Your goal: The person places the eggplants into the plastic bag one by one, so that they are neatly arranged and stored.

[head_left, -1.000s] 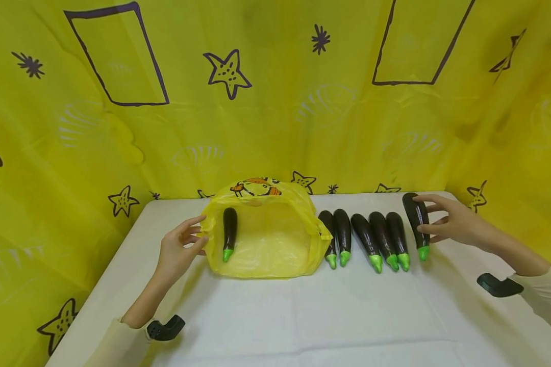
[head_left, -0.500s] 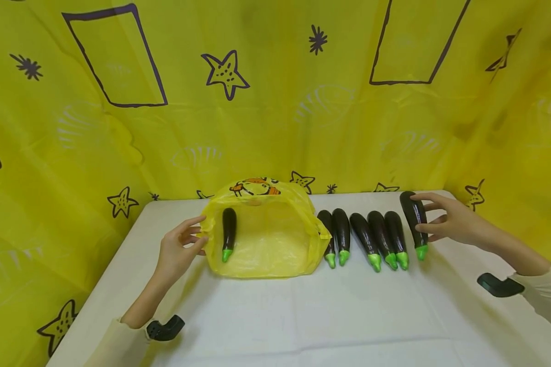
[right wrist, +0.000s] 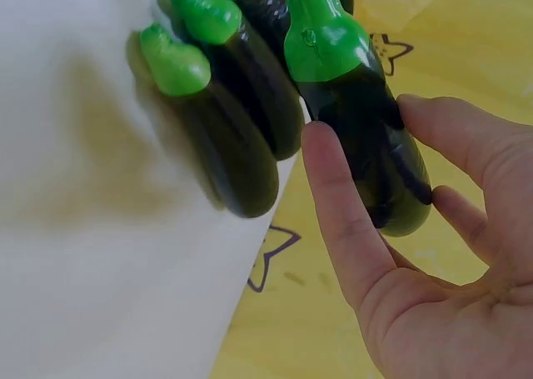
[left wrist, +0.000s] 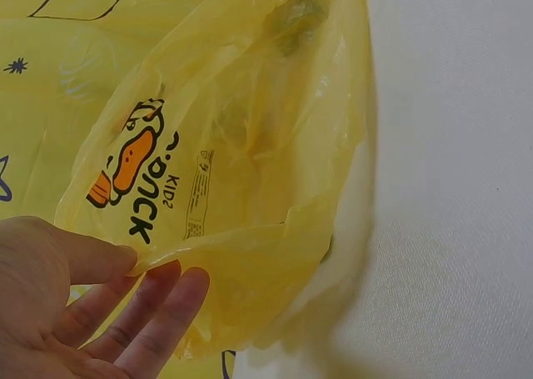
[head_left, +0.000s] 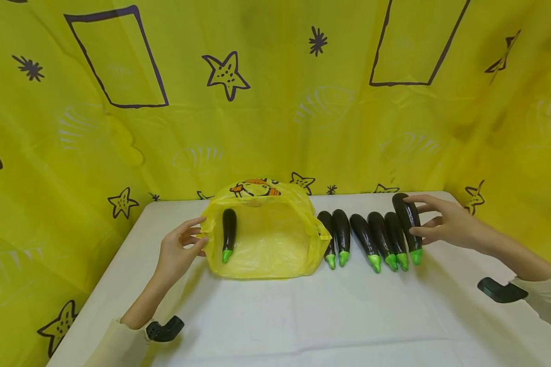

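on the table (head_left: 275, 326), the bag (head_left: 275, 244) gaped; if the left hand (head_left: 179, 247), pinching its rim (left wrist: 216, 239), slipped, that side might sag. the right hand (head_left: 450, 224) pinched 1 eggplant (head_left: 405, 216) beside 5 more (head_left: 365, 239), which a low swing could knock rolling; 1 other (head_left: 229, 229) lay in the bag.

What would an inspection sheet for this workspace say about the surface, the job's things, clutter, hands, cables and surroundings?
Surface: white tabletop, lightly creased.
Job's things: yellow bag, mouth open, one eggplant inside; five eggplants in a row to the bag's right, the nearest partly hidden by it; a held eggplant at the row's far end.
Clutter: nothing seen.
Hands: left hand pinches the bag's edge; right hand grips the held eggplant.
Cables: nothing seen.
Surroundings: yellow sheeting with star prints, behind and at both sides; a dark device at each wrist.
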Tool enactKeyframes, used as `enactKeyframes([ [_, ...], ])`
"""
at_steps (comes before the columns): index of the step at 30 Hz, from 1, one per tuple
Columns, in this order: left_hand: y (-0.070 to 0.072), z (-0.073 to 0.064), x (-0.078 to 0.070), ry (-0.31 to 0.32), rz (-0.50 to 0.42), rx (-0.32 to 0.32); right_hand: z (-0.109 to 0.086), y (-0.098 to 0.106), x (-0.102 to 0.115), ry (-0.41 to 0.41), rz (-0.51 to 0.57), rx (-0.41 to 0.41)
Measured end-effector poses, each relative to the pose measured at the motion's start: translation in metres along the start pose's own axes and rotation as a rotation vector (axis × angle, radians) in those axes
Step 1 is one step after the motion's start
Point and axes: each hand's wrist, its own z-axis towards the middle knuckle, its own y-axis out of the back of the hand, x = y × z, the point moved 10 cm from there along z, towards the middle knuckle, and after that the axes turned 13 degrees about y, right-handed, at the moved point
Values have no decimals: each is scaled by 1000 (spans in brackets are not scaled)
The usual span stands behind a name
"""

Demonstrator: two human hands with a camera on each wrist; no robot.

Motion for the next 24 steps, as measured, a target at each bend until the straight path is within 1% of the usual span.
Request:
enactKeyframes([
  [8, 0, 1, 1, 10, 8, 0, 3, -8, 15, 7, -2, 17],
  [11, 0, 1, 2, 13, 6, 1, 5, -11, 21, 21, -24, 25],
  [14, 0, 0, 2, 15, 1, -1, 7, -14, 26, 41, -76, 30],
  [17, 0, -1, 1, 14, -4, -1, 9, -17, 32, 65, -104, 33],
  [24, 0, -1, 1, 15, -1, 4, 15, -31, 47, 125, -105, 40],
])
